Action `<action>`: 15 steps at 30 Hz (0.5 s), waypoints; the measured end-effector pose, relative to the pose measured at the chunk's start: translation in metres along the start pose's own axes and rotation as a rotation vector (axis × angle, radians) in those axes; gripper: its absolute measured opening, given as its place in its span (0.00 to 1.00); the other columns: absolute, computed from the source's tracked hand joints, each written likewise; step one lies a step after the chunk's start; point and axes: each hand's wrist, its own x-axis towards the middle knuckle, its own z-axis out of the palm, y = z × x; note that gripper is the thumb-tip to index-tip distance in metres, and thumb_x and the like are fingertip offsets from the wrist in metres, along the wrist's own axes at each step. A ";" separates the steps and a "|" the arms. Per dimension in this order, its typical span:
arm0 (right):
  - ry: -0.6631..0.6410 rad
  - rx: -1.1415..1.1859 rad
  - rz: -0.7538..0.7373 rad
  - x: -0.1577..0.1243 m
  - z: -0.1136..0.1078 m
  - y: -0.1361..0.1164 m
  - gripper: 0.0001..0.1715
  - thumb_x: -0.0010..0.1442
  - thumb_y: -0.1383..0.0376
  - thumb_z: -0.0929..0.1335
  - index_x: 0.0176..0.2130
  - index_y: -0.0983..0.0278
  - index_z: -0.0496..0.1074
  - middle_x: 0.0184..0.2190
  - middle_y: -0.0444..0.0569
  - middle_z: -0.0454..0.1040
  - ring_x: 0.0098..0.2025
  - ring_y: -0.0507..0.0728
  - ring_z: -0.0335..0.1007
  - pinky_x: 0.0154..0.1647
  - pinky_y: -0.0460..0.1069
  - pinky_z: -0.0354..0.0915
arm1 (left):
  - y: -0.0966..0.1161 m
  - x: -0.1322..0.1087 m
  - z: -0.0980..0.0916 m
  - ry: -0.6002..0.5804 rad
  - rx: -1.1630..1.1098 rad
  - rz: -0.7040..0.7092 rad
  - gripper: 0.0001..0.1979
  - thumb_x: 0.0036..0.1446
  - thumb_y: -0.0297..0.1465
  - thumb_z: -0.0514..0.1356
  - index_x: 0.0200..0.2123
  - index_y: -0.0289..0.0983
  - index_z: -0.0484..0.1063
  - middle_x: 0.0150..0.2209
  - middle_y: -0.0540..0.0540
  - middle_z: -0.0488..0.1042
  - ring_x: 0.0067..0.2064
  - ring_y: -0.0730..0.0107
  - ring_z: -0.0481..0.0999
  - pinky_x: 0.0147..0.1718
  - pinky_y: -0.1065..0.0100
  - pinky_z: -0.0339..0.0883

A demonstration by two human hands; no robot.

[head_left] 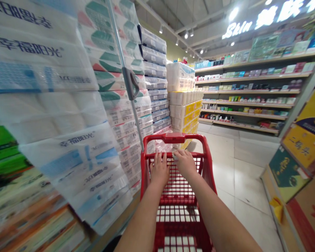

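Red shopping cart (208, 168) fills the lower middle of my view, seen from above, with my 2 bare forearms reaching into it from the bottom edge. My left hand (159, 169) and my right hand (184, 162) lie on the red wire mesh just below its crossbar (196, 154), near each other but apart, fingers pointing forward. Whether either hand is closed around the wire, I cannot tell. Just past my fingertips, a clear plastic pack (163, 145) shows beneath the cart's curved top handle (170, 138). To my left, wrapped toilet paper packs (68, 115) rise in a tall stack close beside the cart, blurred nearest me. Ahead stands a pile of yellow-and-white packs (185, 112). To my right, a pale tile floor (225, 164) runs alongside long shelves (246, 91) of small boxes and bottles, with printed cardboard cartons (299, 164) stacked nearest me.
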 end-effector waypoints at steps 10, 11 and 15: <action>0.032 0.037 -0.045 0.000 0.005 0.003 0.24 0.58 0.73 0.63 0.53 0.59 0.71 0.55 0.48 0.70 0.55 0.60 0.59 0.59 0.54 0.53 | 0.001 0.000 -0.003 -0.020 -0.010 -0.006 0.32 0.61 0.33 0.53 0.67 0.40 0.50 0.69 0.41 0.50 0.70 0.57 0.44 0.60 0.51 0.57; 0.039 0.035 -0.024 0.000 0.005 0.004 0.23 0.58 0.72 0.63 0.52 0.60 0.72 0.54 0.48 0.70 0.55 0.60 0.59 0.59 0.54 0.53 | 0.001 0.000 -0.003 -0.022 -0.012 -0.005 0.31 0.61 0.33 0.53 0.67 0.40 0.50 0.69 0.41 0.50 0.70 0.57 0.44 0.60 0.51 0.57; 0.083 0.005 0.040 -0.001 0.006 0.002 0.20 0.59 0.71 0.63 0.50 0.62 0.72 0.53 0.51 0.70 0.54 0.61 0.59 0.60 0.56 0.52 | 0.002 0.000 -0.004 -0.021 -0.015 -0.002 0.31 0.61 0.33 0.53 0.67 0.39 0.50 0.69 0.41 0.50 0.70 0.57 0.43 0.60 0.51 0.57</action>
